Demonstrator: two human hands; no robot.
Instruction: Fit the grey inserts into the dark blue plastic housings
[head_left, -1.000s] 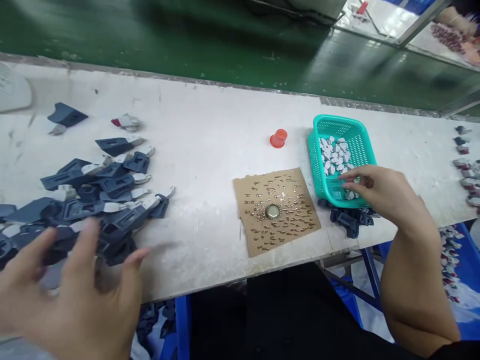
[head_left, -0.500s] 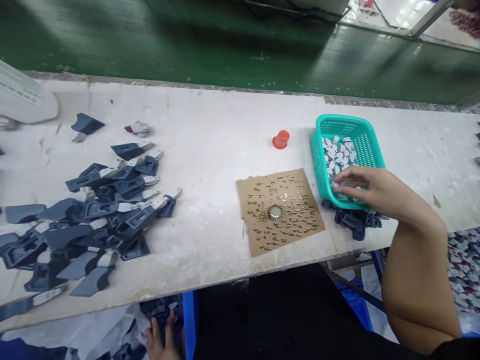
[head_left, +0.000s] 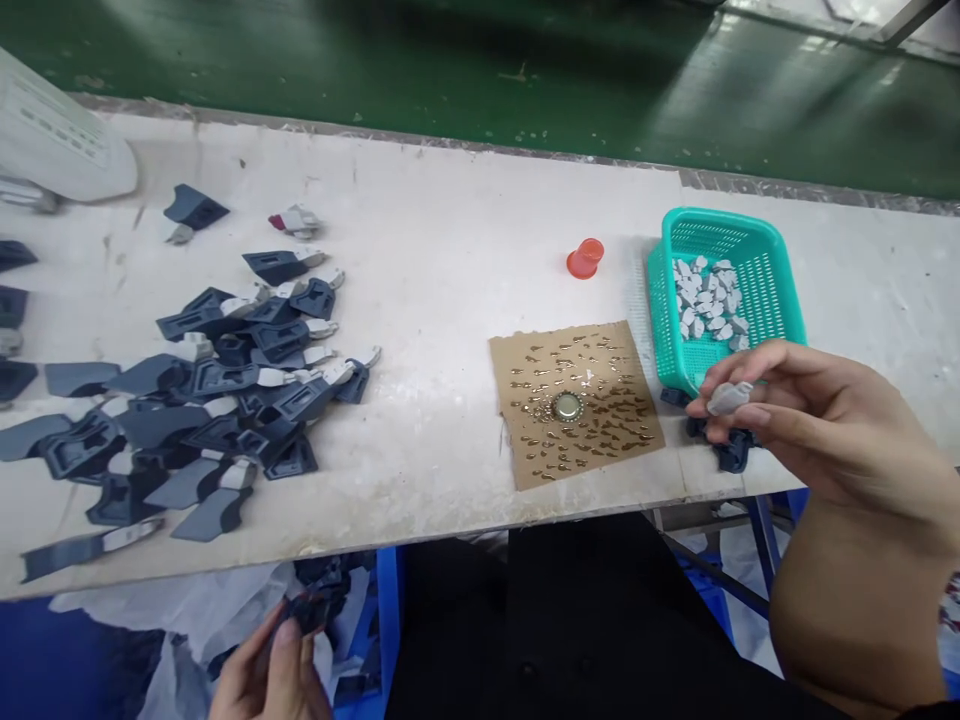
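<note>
Between the thumb and fingers of my right hand is a small light grey plastic piece, held just in front of the green basket. Several similar grey pieces lie inside that basket. Below the table edge, my left hand is closed around a dark blue-grey plastic part, mostly hidden by the fingers. It is above a bin with more dark parts and plastic film. A brown cardboard sheet dotted with shiny drops lies mid-table, a bottle cap on it.
Dark parts joined to light grey pieces are heaped on the left of the table. A red cup stands behind the cardboard. At the far left is a white bottle. Some dark parts lie under and before the basket.
My right hand has come out of the basket towards me with a grey piece. My left hand has lifted a dark part in the bin area. The view has shifted slightly.
</note>
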